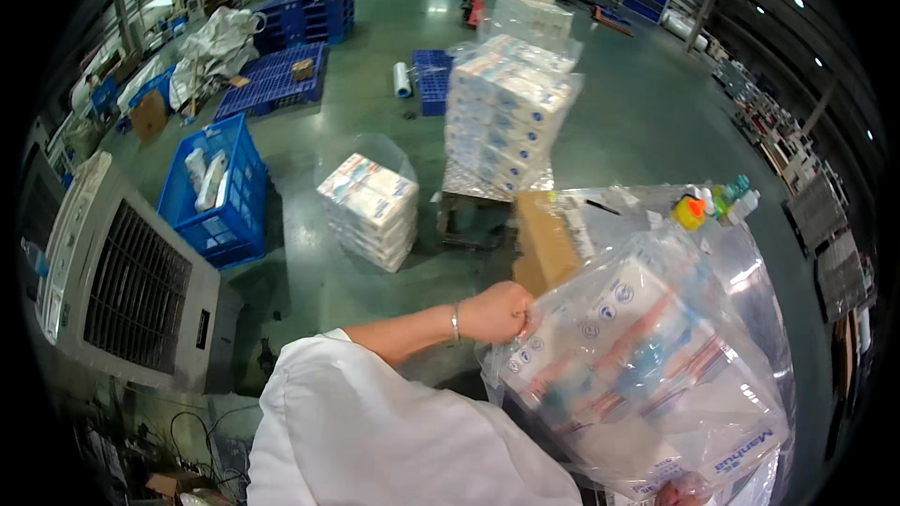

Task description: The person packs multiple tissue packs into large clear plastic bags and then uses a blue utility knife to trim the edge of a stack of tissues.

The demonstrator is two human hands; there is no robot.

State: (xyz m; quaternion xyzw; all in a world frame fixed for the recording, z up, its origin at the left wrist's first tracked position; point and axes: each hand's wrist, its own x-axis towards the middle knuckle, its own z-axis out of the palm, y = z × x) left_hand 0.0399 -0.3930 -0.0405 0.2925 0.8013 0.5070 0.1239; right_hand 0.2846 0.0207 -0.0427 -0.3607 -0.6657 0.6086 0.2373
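A large clear plastic bag [642, 365] filled with white, blue and orange tissue packs lies tilted before me at the right. My left hand [497, 313], a bracelet at its wrist, is closed in a fist on the bag's upper left edge. Film bunches up beside its fingers. At the bottom of the picture my right hand [682, 490] shows only in part, closed against the bag's lower edge. Under and behind the bag is a table covered with shiny film [750, 267]. A brown cardboard box [546, 242] stands just beyond my left hand.
Bottles, one of them yellow with an orange cap [689, 214], stand at the table's far edge. A bagged tissue bundle [370, 211] sits on the floor. A taller stack [511, 112] rises behind. Left are a blue crate [214, 192], an air cooler [136, 281] and blue pallets [272, 84].
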